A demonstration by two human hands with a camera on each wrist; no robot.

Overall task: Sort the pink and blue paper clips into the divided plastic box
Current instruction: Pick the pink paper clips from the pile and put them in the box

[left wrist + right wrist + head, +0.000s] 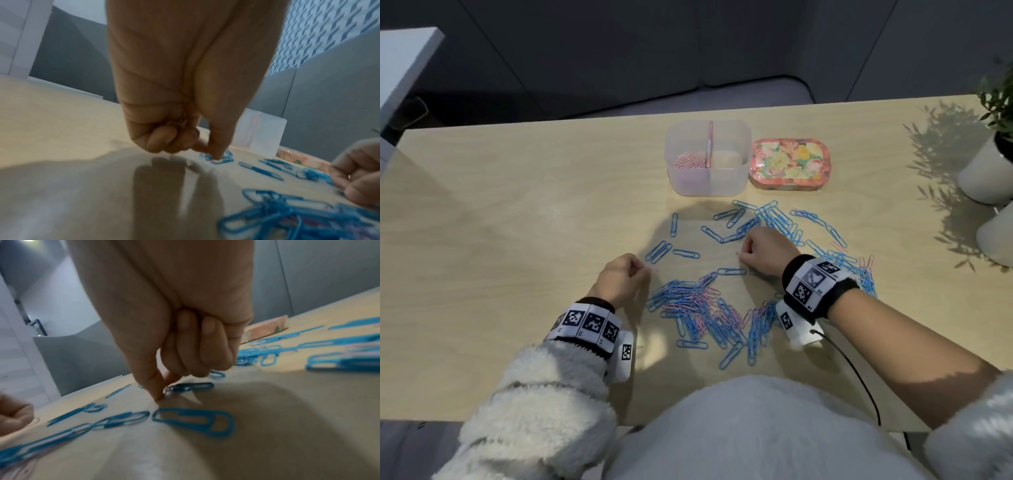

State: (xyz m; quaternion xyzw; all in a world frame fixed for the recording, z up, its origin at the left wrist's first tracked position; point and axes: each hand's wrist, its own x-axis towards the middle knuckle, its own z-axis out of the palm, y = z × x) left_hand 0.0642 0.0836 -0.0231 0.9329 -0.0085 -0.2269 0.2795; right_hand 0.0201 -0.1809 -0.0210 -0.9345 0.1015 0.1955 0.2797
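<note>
1. Paper clips (722,318), mostly blue with some pink, lie scattered and heaped on the wooden surface (517,205) between the person and the divided plastic box (709,157).
2. Pink clips (688,161) fill the box's left compartment; a floral tin (789,164) touches its right wall, and 2 white plant pots (986,174) stand far right.
3. Left hand (621,279) is curled; the left wrist view shows its fingers (218,152) pressing blue clips.
4. Right hand (765,251) is curled; only the right wrist view shows it pinching a dark clip (191,387).
</note>
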